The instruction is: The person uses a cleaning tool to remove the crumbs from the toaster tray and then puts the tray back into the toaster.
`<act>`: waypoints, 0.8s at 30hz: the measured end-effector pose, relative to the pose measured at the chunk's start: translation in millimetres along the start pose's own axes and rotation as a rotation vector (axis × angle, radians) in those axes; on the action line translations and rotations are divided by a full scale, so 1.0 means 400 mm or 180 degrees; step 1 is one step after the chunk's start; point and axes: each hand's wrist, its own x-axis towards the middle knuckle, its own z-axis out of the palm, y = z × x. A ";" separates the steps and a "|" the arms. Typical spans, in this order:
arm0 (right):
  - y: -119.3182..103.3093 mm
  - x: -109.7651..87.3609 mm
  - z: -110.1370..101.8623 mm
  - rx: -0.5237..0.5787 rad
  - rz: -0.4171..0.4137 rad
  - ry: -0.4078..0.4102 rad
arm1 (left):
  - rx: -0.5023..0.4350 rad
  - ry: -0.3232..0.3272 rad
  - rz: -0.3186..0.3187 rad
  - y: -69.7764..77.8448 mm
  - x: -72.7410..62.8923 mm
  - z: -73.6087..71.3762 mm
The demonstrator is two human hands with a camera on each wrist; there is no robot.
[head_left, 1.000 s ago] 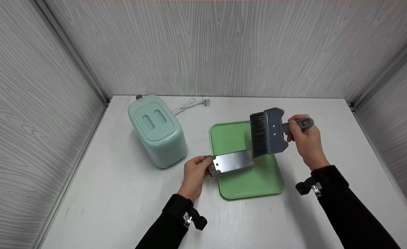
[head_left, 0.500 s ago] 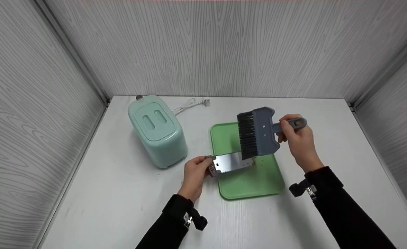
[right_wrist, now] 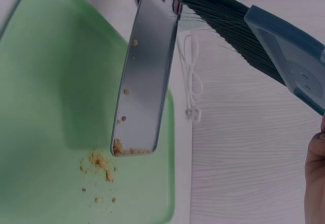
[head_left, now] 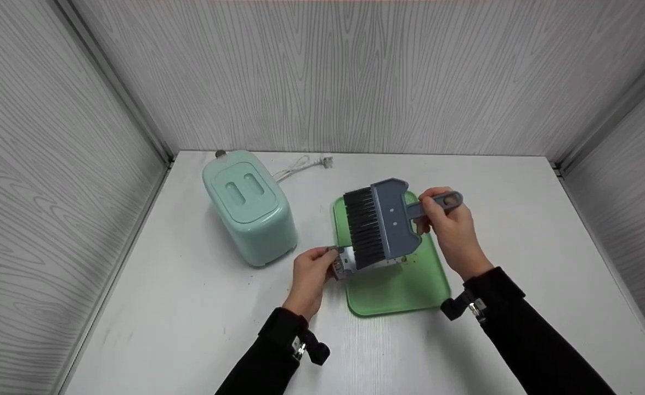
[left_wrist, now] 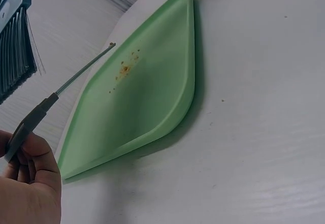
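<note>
My left hand (head_left: 307, 280) pinches one end of a metal crumb tray (right_wrist: 147, 71), thumb on top, holding it above a green tray (head_left: 410, 291). Crumbs (right_wrist: 118, 147) lie along the crumb tray's edge and gather at its far end in the right wrist view. In my right hand (head_left: 453, 233) is the handle of a blue-grey brush (head_left: 394, 219) with long black bristles. The bristles (head_left: 363, 225) cover much of the crumb tray in the head view, near my left fingers. A small heap of crumbs (left_wrist: 124, 70) sits on the green tray.
A mint-green toaster (head_left: 245, 197) with a lid on top stands left of the green tray. Its white cord and plug (head_left: 325, 162) lie behind on the white table (head_left: 191, 329). Panelled walls enclose the back and both sides.
My right hand has swept the brush leftward along the crumb tray, from its far end to near my left fingers. My left hand and the crumb tray have stayed in place.
</note>
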 end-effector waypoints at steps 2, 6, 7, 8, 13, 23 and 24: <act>0.003 -0.001 0.007 0.0014 0.0017 -0.0025 | -0.0010 -0.0010 -0.0006 0.000 0.000 0.000; 0.008 -0.003 0.023 0.0033 0.0071 -0.0076 | -0.0019 -0.0006 -0.0004 -0.001 0.001 -0.001; 0.009 -0.004 0.027 0.0042 0.0087 -0.0101 | -0.0017 -0.0004 0.0001 -0.001 0.000 -0.001; 0.010 -0.004 0.031 0.0057 0.0099 -0.0125 | -0.0017 0.0001 0.0002 -0.001 0.001 -0.001; 0.022 -0.008 0.044 0.0159 0.0197 -0.0275 | 0.0006 -0.0021 0.0025 -0.001 -0.001 -0.003; 0.046 -0.012 0.032 -0.0158 0.0320 -0.0305 | -0.0007 -0.0006 0.0034 0.002 -0.003 -0.001; 0.048 -0.011 0.031 -0.0172 0.0328 -0.0308 | -0.0004 -0.0012 0.0034 0.002 -0.002 -0.001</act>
